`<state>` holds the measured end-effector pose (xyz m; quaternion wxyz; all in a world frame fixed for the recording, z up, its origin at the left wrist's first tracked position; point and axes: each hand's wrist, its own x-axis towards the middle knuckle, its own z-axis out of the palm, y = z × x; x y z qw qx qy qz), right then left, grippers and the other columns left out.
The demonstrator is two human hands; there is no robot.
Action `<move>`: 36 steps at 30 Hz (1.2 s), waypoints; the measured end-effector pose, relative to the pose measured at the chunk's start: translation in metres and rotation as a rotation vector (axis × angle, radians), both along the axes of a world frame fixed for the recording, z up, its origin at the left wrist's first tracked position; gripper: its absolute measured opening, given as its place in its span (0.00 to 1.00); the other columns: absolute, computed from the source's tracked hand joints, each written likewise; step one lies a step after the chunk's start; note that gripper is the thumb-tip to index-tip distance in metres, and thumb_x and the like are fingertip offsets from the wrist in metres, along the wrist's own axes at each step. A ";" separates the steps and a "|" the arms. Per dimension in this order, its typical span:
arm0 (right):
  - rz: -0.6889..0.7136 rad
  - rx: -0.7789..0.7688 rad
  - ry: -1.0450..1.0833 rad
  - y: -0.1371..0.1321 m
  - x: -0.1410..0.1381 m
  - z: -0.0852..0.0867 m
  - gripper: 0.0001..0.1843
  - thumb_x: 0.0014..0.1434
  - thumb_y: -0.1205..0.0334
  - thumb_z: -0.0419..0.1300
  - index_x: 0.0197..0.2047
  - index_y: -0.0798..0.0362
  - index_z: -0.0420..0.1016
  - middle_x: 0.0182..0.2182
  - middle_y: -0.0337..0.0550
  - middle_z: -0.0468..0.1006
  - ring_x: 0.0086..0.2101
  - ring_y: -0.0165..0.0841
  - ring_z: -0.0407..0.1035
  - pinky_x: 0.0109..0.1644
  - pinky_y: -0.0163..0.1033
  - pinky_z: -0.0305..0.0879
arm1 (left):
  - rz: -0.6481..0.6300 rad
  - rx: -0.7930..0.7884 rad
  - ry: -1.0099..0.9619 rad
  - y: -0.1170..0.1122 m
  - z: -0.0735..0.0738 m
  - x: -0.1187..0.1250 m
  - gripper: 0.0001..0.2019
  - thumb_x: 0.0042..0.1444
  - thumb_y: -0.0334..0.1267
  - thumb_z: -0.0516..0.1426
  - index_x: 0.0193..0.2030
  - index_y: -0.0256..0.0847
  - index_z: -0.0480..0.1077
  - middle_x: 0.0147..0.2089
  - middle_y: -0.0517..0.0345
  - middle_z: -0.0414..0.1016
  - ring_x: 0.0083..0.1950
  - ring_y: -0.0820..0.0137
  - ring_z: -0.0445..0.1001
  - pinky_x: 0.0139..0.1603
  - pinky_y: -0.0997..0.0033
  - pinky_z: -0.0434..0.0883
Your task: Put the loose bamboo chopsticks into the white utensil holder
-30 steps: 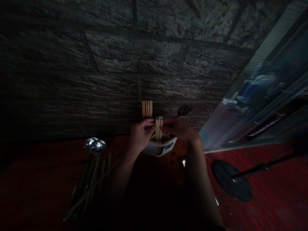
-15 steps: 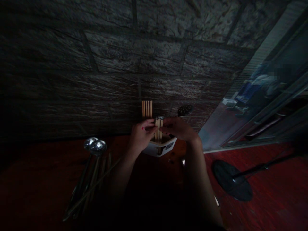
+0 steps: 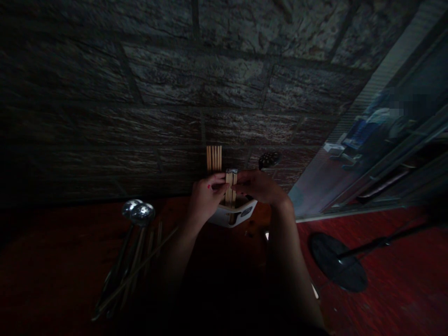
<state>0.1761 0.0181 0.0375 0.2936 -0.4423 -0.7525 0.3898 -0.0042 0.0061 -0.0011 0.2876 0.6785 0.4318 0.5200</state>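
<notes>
Hardly anything has changed: my left hand [image 3: 204,200] and right hand [image 3: 262,187] still pinch the near sticks [image 3: 230,197] from both sides. They stand up in the white box [image 3: 220,216], so I think the work is no further along.

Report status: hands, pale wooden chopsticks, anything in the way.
Left hand, right hand on pale, slender wooden chopsticks. Chopsticks upright, lower part inside white angular container. Dark, round perforated ladle head beyond right hand, not between hands.
</notes>
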 end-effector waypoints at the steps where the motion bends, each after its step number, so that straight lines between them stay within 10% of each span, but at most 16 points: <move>1: -0.005 0.010 -0.007 0.000 0.000 0.000 0.09 0.53 0.61 0.61 0.36 0.55 0.79 0.26 0.38 0.75 0.26 0.27 0.66 0.31 0.32 0.62 | 0.004 0.011 0.004 0.000 0.000 0.000 0.10 0.55 0.34 0.60 0.45 0.41 0.74 0.40 0.55 0.82 0.41 0.65 0.81 0.42 0.66 0.78; 36: -0.028 0.000 0.013 0.001 0.003 -0.001 0.14 0.54 0.58 0.63 0.43 0.51 0.80 0.28 0.41 0.79 0.28 0.30 0.72 0.31 0.34 0.68 | -0.020 0.088 0.037 0.007 -0.013 0.002 0.11 0.58 0.34 0.58 0.48 0.41 0.73 0.41 0.52 0.80 0.42 0.66 0.79 0.42 0.66 0.77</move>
